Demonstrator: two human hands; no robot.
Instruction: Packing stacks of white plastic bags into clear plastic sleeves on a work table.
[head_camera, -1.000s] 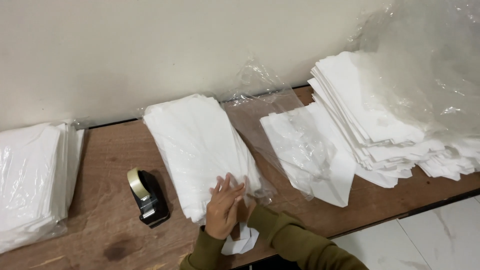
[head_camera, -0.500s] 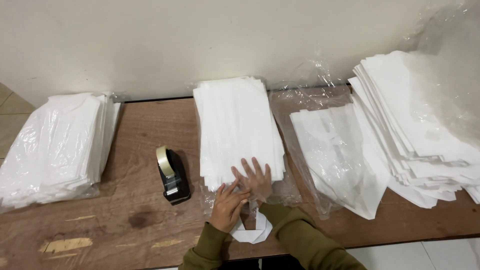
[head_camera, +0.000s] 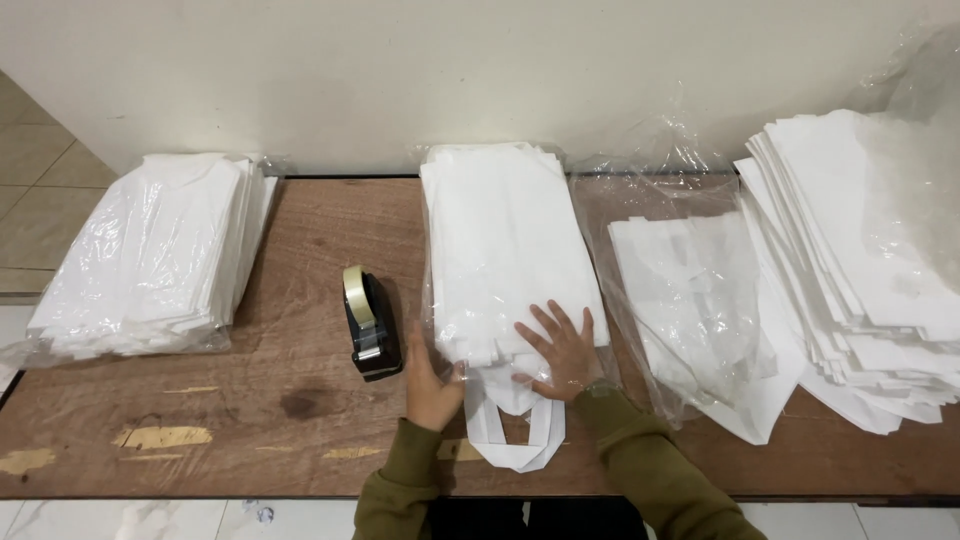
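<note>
1. Head view, hands: the right hand (head_camera: 562, 350) lies flat with fingers spread on the near end of the stack of white paper bags in a clear plastic sleeve (head_camera: 505, 250), pressing down and gripping nothing. The left hand (head_camera: 432, 385) stands on edge against the sleeve's near left corner, fingers loosely curved; whether it pinches the plastic I cannot tell.

2. Head view, key relation: the stack lies straight ahead of both hands, its long axis running away from the person toward the wall. Both hands sit at its near short end, the right on top, the left beside it. White paper handles (head_camera: 515, 430) stick out of the sleeve's open near end, between the two wrists, toward the table edge.

3. Head view, containers: a second clear plastic sleeve (head_camera: 690, 300), just right of the stack, holds only a few flat white bags. At far left, a sealed plastic pack (head_camera: 150, 255) holds another full stack.

4. Head view, surroundings: a black tape dispenser (head_camera: 368, 322) stands just left of the left hand on the wooden table (head_camera: 250, 400). A loose pile of white bags (head_camera: 860, 270) fills the right end.
</note>
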